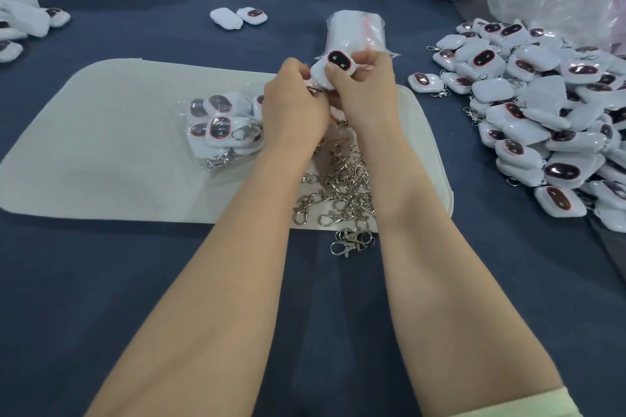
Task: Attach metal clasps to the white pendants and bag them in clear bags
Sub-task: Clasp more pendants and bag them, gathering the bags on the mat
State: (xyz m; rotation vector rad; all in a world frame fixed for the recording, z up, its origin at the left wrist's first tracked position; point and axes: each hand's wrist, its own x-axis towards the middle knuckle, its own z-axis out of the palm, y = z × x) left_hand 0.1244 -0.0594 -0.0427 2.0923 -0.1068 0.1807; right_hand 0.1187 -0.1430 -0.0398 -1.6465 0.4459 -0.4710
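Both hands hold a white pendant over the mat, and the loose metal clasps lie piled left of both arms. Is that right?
Wrong on one point: the head view shows the metal clasps piled between the two forearms, not left of them. The left hand and right hand do hold the white pendant over the mat.

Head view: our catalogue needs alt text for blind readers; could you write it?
The left hand and right hand pinch a white pendant above a pale mat. Loose metal clasps lie on the mat below them, a clear bag of pendants to the left, and a heap of pendants on the right.
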